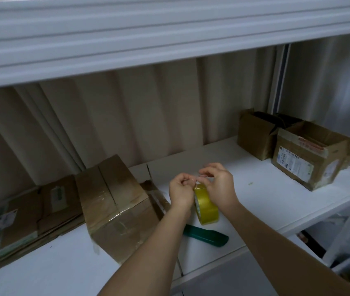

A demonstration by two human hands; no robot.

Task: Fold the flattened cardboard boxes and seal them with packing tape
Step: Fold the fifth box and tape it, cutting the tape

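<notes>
Two hands [181, 190] [218, 185] pinching tape roll [207, 207], taped box [116, 207] beside

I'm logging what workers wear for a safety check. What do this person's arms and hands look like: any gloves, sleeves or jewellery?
Both forearms are bare as far as the view shows, with no sleeves. The left hand and right hand wear no gloves. No watch, ring or bracelet is visible.
</notes>
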